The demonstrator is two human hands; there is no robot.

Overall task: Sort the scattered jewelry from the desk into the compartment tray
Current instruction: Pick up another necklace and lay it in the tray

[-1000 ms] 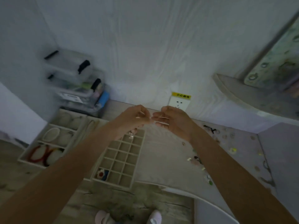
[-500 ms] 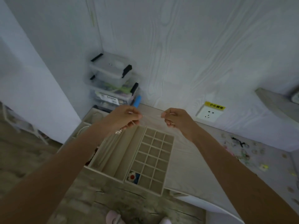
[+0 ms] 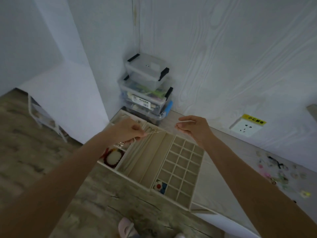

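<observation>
- Both hands hold a thin silvery chain (image 3: 155, 132) stretched between them, above the far end of the compartment tray (image 3: 192, 202).
- Left hand (image 3: 127, 130) has its fingers curled in, pinching one end of the chain between thumb and forefinger; a small cluster of sparkling pieces (image 3: 121, 143) hangs just under that hand, though whether it is part of the chain is too blurred to tell.
- Right hand (image 3: 193, 128) pinches the other end at its fingertips (image 3: 177, 125), with the remaining fingers loosely bent.
- Between the two hands the chain is very faint, and only the part near the left hand shows plainly.
- Directly below lie the tray's long narrow troughs, with a grid of small square cells to their right.
- One near-corner cell of the grid holds a white flower-shaped piece with a red centre (image 3: 158, 186), lying against something blue.
- At the left end of the tray, a compartment holds a red beaded bracelet (image 3: 113, 156) around a pale round cushion.
- Scattered jewelry (image 3: 276, 170) lies on the pale desk (image 3: 221, 191) well to the right of the tray, small and blurred, with a dark bow-like piece among it.
- Stacked clear storage boxes (image 3: 146, 86) with black latches stand in the corner just behind the tray.
- A wall socket (image 3: 246, 128) with a yellow label sits low on the wood-grain wall to the right.
</observation>
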